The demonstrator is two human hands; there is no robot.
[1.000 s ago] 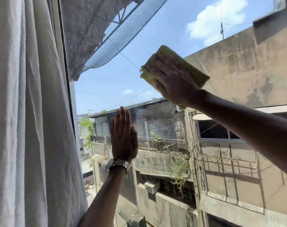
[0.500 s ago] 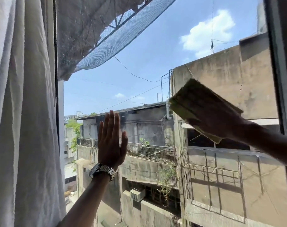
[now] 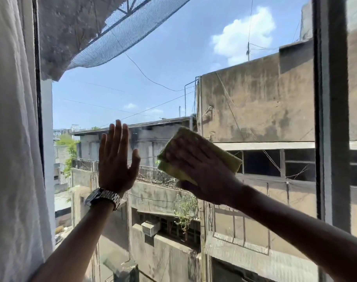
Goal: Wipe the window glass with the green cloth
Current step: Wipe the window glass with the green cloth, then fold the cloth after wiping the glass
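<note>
While my left hand (image 3: 115, 161) stays flat and empty on the window glass (image 3: 169, 78), my right hand (image 3: 200, 169), pressing the green cloth (image 3: 196, 155) against it, has swept back from the right to mid-pane, so wiping continues.

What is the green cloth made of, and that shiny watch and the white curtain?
Green cloth: looks like soft, fuzzy, matte fabric, folded flat under the right hand.
Watch: likely polished metal; its linked band glints.
Curtain: thin, crinkled white fabric, hanging in folds with light passing through.
</note>
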